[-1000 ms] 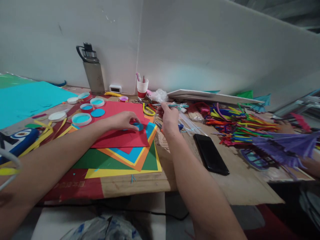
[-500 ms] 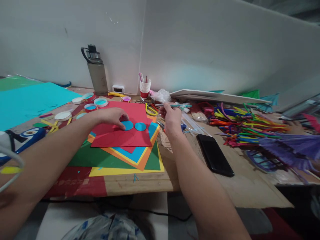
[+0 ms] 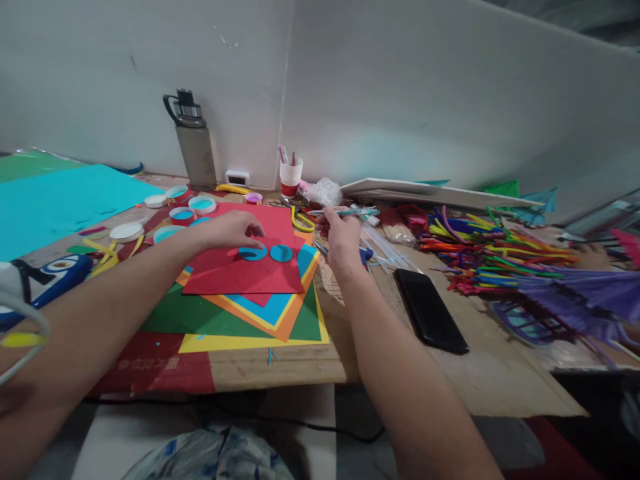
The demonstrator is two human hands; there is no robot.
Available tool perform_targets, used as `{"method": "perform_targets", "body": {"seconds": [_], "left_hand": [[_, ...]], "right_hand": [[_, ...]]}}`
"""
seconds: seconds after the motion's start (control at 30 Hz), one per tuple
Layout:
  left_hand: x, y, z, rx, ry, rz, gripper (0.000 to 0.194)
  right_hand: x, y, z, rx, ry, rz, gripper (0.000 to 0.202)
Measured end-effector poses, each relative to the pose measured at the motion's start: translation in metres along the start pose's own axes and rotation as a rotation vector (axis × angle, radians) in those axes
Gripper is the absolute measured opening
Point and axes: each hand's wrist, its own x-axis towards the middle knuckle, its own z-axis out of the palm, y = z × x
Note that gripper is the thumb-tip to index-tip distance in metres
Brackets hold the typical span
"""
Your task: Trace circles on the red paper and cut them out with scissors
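Observation:
My left hand (image 3: pixel 235 232) is just above a red paper sheet (image 3: pixel 225 277), its fingers curved and apart, with nothing seen in them. Beneath its fingertips a blue paper circle (image 3: pixel 253 254) lies on the sheet, and a second blue circle (image 3: pixel 281 253) is beside it on the right. Faint drawn curves show on the red paper. To the right of the sheet, my right hand (image 3: pixel 341 235) is closed around a slim clear-and-teal pen (image 3: pixel 367 212), held almost level. Under the red sheet are fanned papers in orange, yellow, blue and green (image 3: pixel 200 320).
A black phone (image 3: pixel 430 310) lies right of my right forearm. Several bundled pipe cleaners (image 3: pixel 490 247) fill the right side. A water bottle (image 3: pixel 194 150) and a paper cup with pens (image 3: pixel 291 177) stand by the wall. Several round lids (image 3: pixel 126 232) lie at left.
My left hand has lifted slightly and shifted right, its thumb coming away from the left blue circle's edge. My right hand has moved slightly left, still holding the pen.

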Motion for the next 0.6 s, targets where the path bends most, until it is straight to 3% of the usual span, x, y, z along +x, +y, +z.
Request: {"method": "perform_targets", "body": {"seconds": [0.13, 0.3, 0.6], "left_hand": [[0.005, 0.013, 0.013, -0.065, 0.126, 0.172, 0.031], [0.009, 0.019, 0.028, -0.064, 0.044, 0.369, 0.027], [0.01, 0.012, 0.034, -0.019, 0.02, 0.426, 0.028]], "right_hand": [[0.0, 0.004, 0.0, -0.035, -0.026, 0.005, 0.016], [0.001, 0.011, -0.001, -0.097, -0.054, -0.008, 0.014], [-0.005, 0.014, -0.001, -0.505, -0.21, -0.122, 0.015]]}}
